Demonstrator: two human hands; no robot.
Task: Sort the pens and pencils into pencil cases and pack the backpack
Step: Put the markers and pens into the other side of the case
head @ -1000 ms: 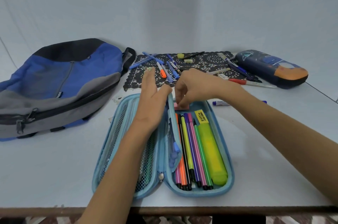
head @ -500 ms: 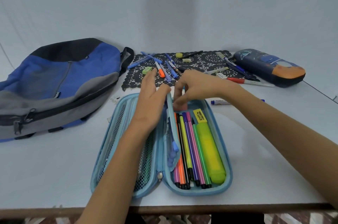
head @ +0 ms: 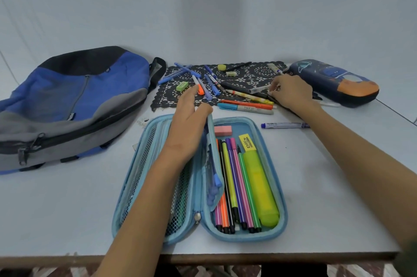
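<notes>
A light-blue pencil case [head: 283,186] lies open in front of me. Its right half holds several fineliners [head: 234,181], a yellow highlighter [head: 259,181] and a pink eraser [head: 223,130]. My left hand [head: 189,118] has straight fingers, and its thumb presses the case's divider flap [head: 213,163] to the left. My right hand [head: 291,93] is on the right end of the black lace mat [head: 246,73], fingers curled down over loose pens [head: 248,105]. Its fingertips touch a pale pen [head: 259,89]; a grip is not visible.
A blue and grey backpack [head: 74,100] lies zipped at the left. A dark blue pencil case [head: 334,80] sits shut at the far right. A blue marker [head: 284,125] lies on the table beside the open case. The table edge [head: 203,258] is near me.
My right hand left the pink eraser in the top of the case and moved away to the pens at the mat's right end. My left hand stays on the flap.
</notes>
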